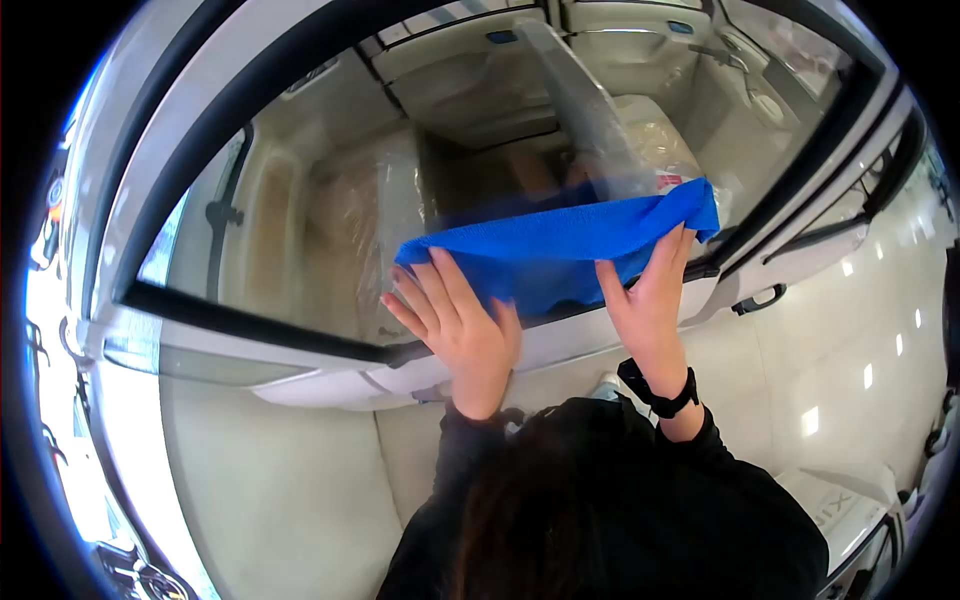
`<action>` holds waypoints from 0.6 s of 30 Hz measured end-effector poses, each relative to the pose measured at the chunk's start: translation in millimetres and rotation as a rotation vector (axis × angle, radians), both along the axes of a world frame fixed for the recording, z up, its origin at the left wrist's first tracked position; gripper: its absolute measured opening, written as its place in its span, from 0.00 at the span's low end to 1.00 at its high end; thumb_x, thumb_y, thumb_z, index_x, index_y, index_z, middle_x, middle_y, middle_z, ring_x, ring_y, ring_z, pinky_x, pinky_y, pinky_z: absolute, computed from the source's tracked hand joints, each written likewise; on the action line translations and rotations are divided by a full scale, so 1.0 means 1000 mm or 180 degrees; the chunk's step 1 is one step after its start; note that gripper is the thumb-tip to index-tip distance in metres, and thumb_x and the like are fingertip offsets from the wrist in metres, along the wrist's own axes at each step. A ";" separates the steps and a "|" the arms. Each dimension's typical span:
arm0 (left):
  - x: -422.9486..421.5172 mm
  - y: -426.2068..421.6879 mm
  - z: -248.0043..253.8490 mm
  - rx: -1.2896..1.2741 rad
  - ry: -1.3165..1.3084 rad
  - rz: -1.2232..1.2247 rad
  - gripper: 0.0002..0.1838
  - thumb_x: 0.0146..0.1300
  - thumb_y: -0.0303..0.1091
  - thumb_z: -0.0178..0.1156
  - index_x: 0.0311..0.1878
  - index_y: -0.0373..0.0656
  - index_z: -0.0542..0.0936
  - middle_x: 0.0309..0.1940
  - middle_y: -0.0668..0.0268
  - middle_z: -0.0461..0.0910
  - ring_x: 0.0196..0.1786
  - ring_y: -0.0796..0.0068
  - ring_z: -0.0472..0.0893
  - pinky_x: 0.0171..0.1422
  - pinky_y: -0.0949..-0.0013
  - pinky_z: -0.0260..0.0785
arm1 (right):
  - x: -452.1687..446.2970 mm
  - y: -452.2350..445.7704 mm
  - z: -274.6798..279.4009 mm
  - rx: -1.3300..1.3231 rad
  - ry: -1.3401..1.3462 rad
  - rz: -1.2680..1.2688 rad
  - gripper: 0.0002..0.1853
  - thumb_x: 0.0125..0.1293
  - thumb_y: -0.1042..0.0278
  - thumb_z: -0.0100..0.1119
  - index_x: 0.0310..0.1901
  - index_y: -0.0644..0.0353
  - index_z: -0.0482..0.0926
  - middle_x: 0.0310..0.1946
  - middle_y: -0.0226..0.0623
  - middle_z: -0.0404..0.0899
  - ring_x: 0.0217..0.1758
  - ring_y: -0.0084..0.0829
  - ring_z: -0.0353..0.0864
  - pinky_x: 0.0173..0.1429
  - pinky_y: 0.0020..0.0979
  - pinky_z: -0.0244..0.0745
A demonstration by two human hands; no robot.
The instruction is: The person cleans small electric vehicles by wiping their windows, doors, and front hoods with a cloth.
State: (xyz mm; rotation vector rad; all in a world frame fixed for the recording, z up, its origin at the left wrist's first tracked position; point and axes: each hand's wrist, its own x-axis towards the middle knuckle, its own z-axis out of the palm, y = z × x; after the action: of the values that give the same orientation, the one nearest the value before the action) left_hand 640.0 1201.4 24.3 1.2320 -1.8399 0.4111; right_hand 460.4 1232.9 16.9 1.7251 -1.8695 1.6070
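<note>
Dark hair (512,530) hangs nearest; splayed hands (466,340) (648,308) touch fuzzy, creased blue cloth (560,234).

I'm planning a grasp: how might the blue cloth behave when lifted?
The blue cloth would probably sag: it creases and bunches by the right hand. Its nubby texture suggests it may not slip easily.
</note>
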 end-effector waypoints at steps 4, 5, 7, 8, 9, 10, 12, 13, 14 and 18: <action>0.045 0.001 0.007 0.0151 -0.0068 0.0473 0.44 0.43 0.31 0.64 0.69 0.34 0.65 0.70 0.43 0.58 0.74 0.28 0.48 0.74 0.29 0.33 | 0.044 -0.010 0.012 -0.0131 0.0298 0.0024 0.48 0.56 0.67 0.67 0.71 0.74 0.48 0.67 0.66 0.53 0.70 0.69 0.51 0.73 0.56 0.47; 0.057 0.001 0.009 0.0145 -0.0038 0.0520 0.44 0.43 0.31 0.64 0.69 0.34 0.65 0.70 0.43 0.58 0.74 0.28 0.48 0.74 0.29 0.33 | 0.055 -0.012 0.015 -0.0150 0.0354 0.0027 0.48 0.56 0.67 0.67 0.71 0.74 0.48 0.67 0.67 0.53 0.70 0.69 0.50 0.73 0.58 0.45; 0.079 0.001 0.012 0.0174 -0.0101 0.0657 0.41 0.44 0.30 0.64 0.68 0.42 0.68 0.70 0.42 0.57 0.73 0.26 0.47 0.74 0.29 0.32 | 0.076 -0.017 0.018 -0.0184 0.0428 0.0120 0.48 0.56 0.66 0.67 0.71 0.75 0.48 0.67 0.67 0.52 0.71 0.69 0.48 0.73 0.59 0.43; 0.088 0.000 0.013 0.0175 -0.0072 0.0701 0.41 0.44 0.30 0.64 0.68 0.42 0.68 0.70 0.42 0.57 0.73 0.26 0.47 0.74 0.29 0.32 | 0.086 -0.020 0.020 -0.0211 0.0472 0.0170 0.48 0.55 0.65 0.67 0.71 0.75 0.48 0.68 0.68 0.51 0.72 0.69 0.47 0.73 0.60 0.41; 0.096 -0.001 0.013 0.0242 0.0034 0.0641 0.40 0.44 0.30 0.64 0.68 0.46 0.70 0.69 0.41 0.58 0.73 0.25 0.48 0.73 0.29 0.33 | 0.096 -0.022 0.020 -0.0218 0.0498 0.0216 0.48 0.55 0.65 0.67 0.71 0.75 0.48 0.68 0.68 0.51 0.72 0.69 0.47 0.73 0.60 0.41; 0.104 -0.002 0.013 0.0307 0.0139 0.0578 0.39 0.45 0.30 0.64 0.67 0.51 0.71 0.68 0.40 0.60 0.73 0.24 0.48 0.73 0.28 0.34 | 0.105 -0.023 0.019 -0.0217 0.0508 0.0227 0.49 0.55 0.64 0.67 0.71 0.75 0.48 0.69 0.68 0.50 0.73 0.70 0.45 0.74 0.61 0.39; 0.114 -0.002 0.010 0.0255 0.0067 0.0538 0.40 0.45 0.29 0.65 0.67 0.48 0.70 0.70 0.39 0.56 0.74 0.26 0.46 0.74 0.30 0.34 | 0.120 -0.028 0.018 -0.0242 0.0551 0.0262 0.49 0.55 0.62 0.67 0.71 0.76 0.48 0.69 0.68 0.49 0.73 0.70 0.44 0.74 0.62 0.37; 0.116 -0.003 0.009 0.0223 -0.0037 0.0456 0.41 0.44 0.28 0.66 0.68 0.45 0.68 0.72 0.37 0.52 0.75 0.28 0.44 0.74 0.31 0.34 | 0.125 -0.030 0.018 -0.0318 0.0588 0.0182 0.50 0.55 0.60 0.67 0.71 0.75 0.48 0.70 0.68 0.48 0.73 0.70 0.44 0.74 0.62 0.36; 0.118 -0.003 0.009 0.0205 -0.0006 0.0384 0.39 0.45 0.29 0.67 0.67 0.49 0.70 0.72 0.37 0.53 0.75 0.26 0.44 0.74 0.30 0.35 | 0.128 -0.032 0.018 -0.0389 0.0625 0.0096 0.51 0.55 0.59 0.67 0.71 0.75 0.47 0.70 0.68 0.47 0.73 0.70 0.43 0.74 0.62 0.35; 0.118 -0.005 0.008 0.0047 0.0002 0.0267 0.39 0.47 0.29 0.66 0.67 0.51 0.70 0.72 0.36 0.52 0.74 0.25 0.44 0.73 0.30 0.36 | 0.125 -0.034 0.014 -0.0317 0.0676 -0.0093 0.52 0.54 0.54 0.68 0.70 0.75 0.49 0.70 0.67 0.49 0.74 0.69 0.44 0.74 0.62 0.36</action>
State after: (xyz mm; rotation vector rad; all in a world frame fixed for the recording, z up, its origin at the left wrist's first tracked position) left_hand 757.6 1196.5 32.1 1.3226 -1.7980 0.4440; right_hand 585.6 1198.7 30.9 1.7415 -1.6798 1.4181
